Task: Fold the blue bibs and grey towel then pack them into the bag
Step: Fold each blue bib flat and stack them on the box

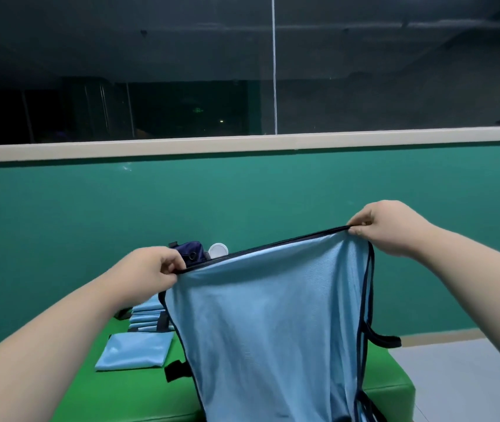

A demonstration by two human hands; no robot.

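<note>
The left hand (157, 269) pinches the left end of the bib's (267, 315) dark-trimmed top edge, and the right hand (385, 229), held higher, pinches the right end. The bib hangs stretched between them, its lower part dropping below the frame in front of the green bench (392, 391). On the bench, left of the bib, lies one folded bib (134, 350), with a stack (146, 318) of folded ones just beyond it. Farther back, the navy bag (189, 252) and a white disc (218, 249) peek over the held edge, against the teal wall (90, 214).
</note>
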